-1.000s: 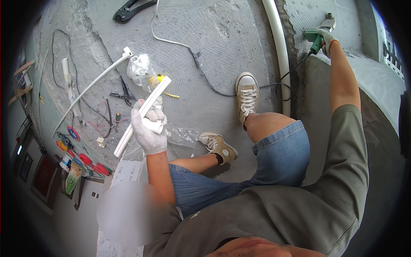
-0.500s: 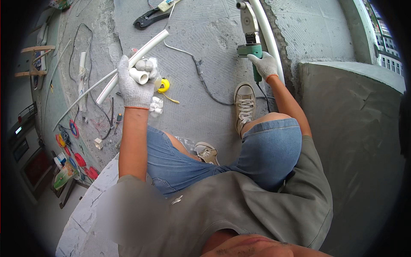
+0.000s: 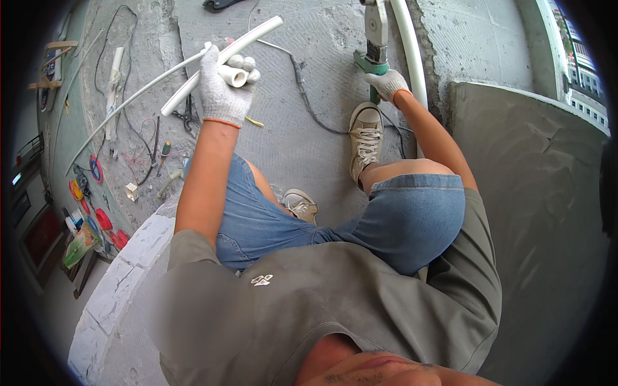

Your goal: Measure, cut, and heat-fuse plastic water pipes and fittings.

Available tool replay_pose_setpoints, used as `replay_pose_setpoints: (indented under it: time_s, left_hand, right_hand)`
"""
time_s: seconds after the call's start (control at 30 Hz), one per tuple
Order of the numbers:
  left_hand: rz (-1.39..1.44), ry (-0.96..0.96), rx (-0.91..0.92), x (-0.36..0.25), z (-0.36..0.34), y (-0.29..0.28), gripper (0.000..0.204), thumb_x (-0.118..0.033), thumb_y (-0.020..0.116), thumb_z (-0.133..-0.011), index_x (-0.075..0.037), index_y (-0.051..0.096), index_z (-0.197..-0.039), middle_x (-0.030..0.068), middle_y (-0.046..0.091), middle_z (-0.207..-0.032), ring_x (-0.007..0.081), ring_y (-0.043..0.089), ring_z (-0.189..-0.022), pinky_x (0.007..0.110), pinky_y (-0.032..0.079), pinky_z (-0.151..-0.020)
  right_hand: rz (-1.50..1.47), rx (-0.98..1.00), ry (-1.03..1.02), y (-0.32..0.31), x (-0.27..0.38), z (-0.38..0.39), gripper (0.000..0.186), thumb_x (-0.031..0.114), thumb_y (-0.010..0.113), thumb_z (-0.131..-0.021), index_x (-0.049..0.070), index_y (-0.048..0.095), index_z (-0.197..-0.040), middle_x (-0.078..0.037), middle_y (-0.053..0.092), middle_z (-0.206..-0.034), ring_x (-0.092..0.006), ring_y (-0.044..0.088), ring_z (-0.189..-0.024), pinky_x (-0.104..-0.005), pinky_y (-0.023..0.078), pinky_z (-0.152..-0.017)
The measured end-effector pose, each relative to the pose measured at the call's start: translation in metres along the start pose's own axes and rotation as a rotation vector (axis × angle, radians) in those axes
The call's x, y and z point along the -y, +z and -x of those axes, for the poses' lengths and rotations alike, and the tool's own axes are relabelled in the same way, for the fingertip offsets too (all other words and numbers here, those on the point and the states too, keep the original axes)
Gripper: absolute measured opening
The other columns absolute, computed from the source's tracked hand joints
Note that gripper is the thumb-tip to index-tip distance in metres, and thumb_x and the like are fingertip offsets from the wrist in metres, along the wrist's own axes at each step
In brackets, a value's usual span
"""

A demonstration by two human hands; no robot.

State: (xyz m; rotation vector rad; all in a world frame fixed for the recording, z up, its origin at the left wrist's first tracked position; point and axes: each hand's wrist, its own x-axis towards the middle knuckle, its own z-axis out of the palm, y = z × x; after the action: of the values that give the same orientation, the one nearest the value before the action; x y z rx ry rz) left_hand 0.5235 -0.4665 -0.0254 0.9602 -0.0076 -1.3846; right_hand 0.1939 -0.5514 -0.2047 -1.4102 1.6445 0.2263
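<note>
The place was a building site, an unfinished interior, as shown by its bare, scored concrete floor (image 3: 338, 51), raw grey rendered wall (image 3: 528, 174), exposed pale blockwork (image 3: 122, 276), white pipe (image 3: 411, 58) along the floor, strewn cable (image 3: 300, 78) and screwdriver (image 3: 166, 148), and a green-bodied, metal-headed power tool (image 3: 376, 48)

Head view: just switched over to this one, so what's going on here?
A person is handling things with both gloved hands over a rough concrete floor. The left hand holds a short white pipe slantwise along with a white fitting, its open end showing. The right hand grips a green tool, whose grey head points away from the person. The short pipe and the tool are well apart. A screwdriver lies off to the left.
</note>
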Motion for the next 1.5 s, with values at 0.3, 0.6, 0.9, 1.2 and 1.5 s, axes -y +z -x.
replay_pose_setpoints:
  time_s: [0.3,0.6,0.9,1.2,1.5]
  left_hand:
    - [-0.104,-0.033,0.009,0.035,0.018,0.004,0.034,-0.038,0.057,-0.094,-0.008,0.056,-0.111,0.0031,0.055,-0.069,0.0208,0.054,-0.068,0.034,0.043,-0.057]
    - [0.003,-0.079,-0.013,0.033,0.011,-0.024,0.034,-0.037,0.054,-0.096,-0.008,0.055,-0.112,0.0075,0.06,-0.071,0.0242,0.06,-0.067,0.037,0.049,-0.056]
    - [0.06,-0.157,0.013,0.037,0.007,-0.023,0.035,-0.041,0.056,-0.095,-0.012,0.056,-0.114,0.0031,0.058,-0.073,0.0207,0.056,-0.073,0.034,0.044,-0.061]
    - [0.019,-0.041,-0.045,0.037,-0.007,-0.034,0.039,-0.034,0.054,-0.098,-0.008,0.048,-0.125,0.0109,0.062,-0.083,0.0251,0.061,-0.077,0.039,0.053,-0.068]
    - [0.06,-0.063,0.027,0.045,0.004,-0.012,0.036,-0.033,0.054,-0.098,-0.006,0.05,-0.122,0.0124,0.063,-0.09,0.0228,0.062,-0.079,0.038,0.053,-0.068]
  right_hand:
    - [-0.084,-0.219,-0.043,0.035,0.0,0.019,0.06,0.06,0.06,-0.079,0.009,0.07,-0.109,-0.023,0.067,-0.106,-0.0387,0.062,-0.106,-0.0419,0.047,-0.088]
    - [-0.029,-0.297,0.149,0.046,0.031,0.035,0.065,0.059,0.066,-0.071,0.006,0.07,-0.108,-0.021,0.068,-0.11,-0.0372,0.063,-0.106,-0.042,0.048,-0.092]
    - [0.0,-0.334,0.121,0.046,0.034,0.034,0.06,0.056,0.067,-0.07,0.006,0.071,-0.105,-0.022,0.068,-0.105,-0.0374,0.065,-0.102,-0.0434,0.05,-0.088]
    - [0.055,-0.315,0.084,0.046,0.029,0.038,0.059,0.056,0.067,-0.072,0.006,0.071,-0.103,-0.023,0.068,-0.102,-0.0378,0.065,-0.101,-0.0436,0.05,-0.089]
    - [0.111,0.214,-0.67,-0.065,0.132,0.145,0.057,0.033,0.067,-0.086,0.007,0.052,-0.134,-0.022,0.066,-0.109,-0.0352,0.064,-0.102,-0.0391,0.051,-0.088]
